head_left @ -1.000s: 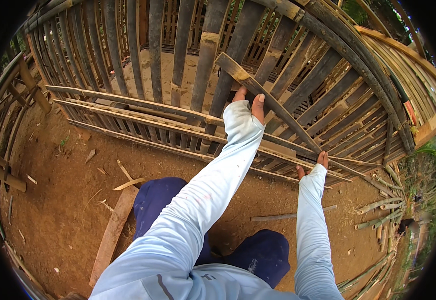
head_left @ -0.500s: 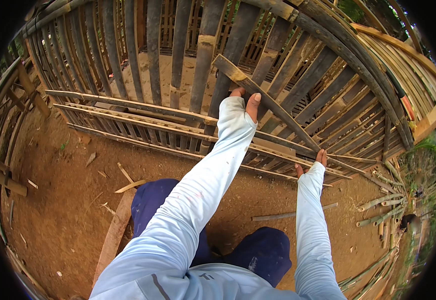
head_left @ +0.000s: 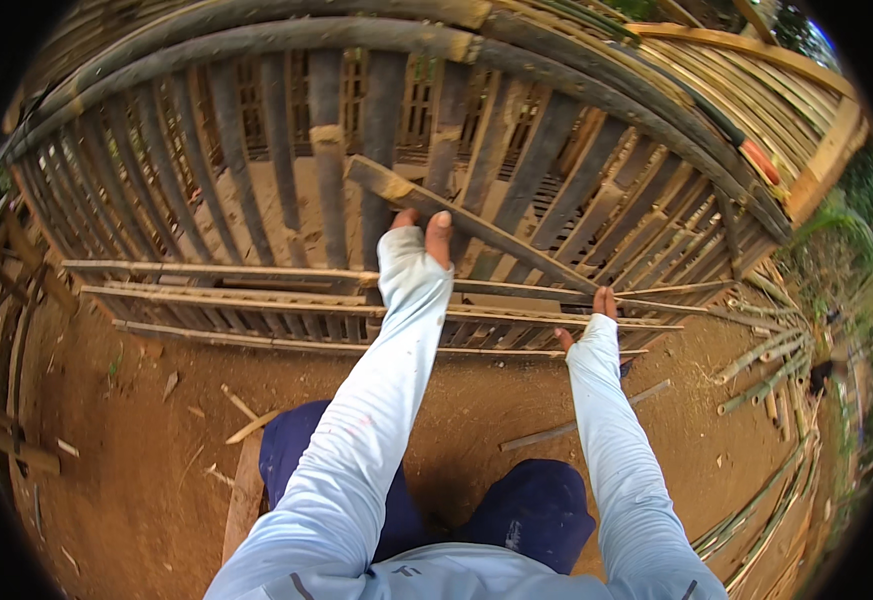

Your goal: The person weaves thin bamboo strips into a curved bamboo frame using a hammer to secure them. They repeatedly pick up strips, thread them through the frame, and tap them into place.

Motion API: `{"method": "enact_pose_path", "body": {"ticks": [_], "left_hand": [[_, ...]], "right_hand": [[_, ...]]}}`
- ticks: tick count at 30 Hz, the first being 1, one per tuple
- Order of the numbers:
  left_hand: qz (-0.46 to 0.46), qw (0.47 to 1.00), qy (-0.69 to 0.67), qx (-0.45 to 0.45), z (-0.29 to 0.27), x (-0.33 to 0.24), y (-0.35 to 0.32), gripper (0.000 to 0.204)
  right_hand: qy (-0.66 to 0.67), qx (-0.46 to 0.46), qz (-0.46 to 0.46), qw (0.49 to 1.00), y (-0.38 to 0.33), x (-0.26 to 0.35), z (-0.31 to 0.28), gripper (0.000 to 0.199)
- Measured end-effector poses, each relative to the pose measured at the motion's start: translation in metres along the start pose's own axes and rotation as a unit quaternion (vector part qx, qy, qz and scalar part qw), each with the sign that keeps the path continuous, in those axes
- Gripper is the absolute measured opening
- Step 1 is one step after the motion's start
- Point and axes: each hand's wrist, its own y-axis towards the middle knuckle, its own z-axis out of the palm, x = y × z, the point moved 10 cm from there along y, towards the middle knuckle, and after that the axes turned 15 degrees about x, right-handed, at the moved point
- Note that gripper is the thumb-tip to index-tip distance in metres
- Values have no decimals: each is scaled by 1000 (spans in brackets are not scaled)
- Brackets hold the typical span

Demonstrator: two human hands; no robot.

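Both arms stretch straight out from the lower edge, sleeved in pale, slightly grubby fabric that runs over the backs of the hands. The left hand (head_left: 418, 232) sits just above centre frame, thumb and fingers wrapped around a slanted bamboo slat (head_left: 476, 225), gripping it near its upper end. That slat runs diagonally from upper centre down toward the right, lying across the upright bars of the bamboo fence (head_left: 256, 190). The right hand (head_left: 588, 318) is lower, right of centre, fingers hooked over the slat's lower stretch where it meets the horizontal rails (head_left: 226, 290); how tightly it closes I cannot tell, since the sleeve hides most of it.

No packages, labels or signs here. The fence is weathered split bamboo, grey-brown and rough, curving across the whole upper half. Below it lies reddish bare earth (head_left: 126, 450) with splinters scattered about. A flat wooden plank (head_left: 243, 500) lies at lower left, and loose bamboo strips (head_left: 766, 355) pile up at the right edge.
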Motion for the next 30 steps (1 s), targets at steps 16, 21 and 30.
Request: {"method": "enact_pose_path", "body": {"ticks": [16,21,30], "left_hand": [[52,995,-28,81,11,-27,5,46],[65,993,-82,60,-11,-27,10,40],[34,978,205,-1,-33,-31,-5,46]], "right_hand": [[23,100,103,989,-3,-23,4,111],[-11,142,71,987,4,15,-2,106],[746,62,116,653,16,-24,53,79]]}}
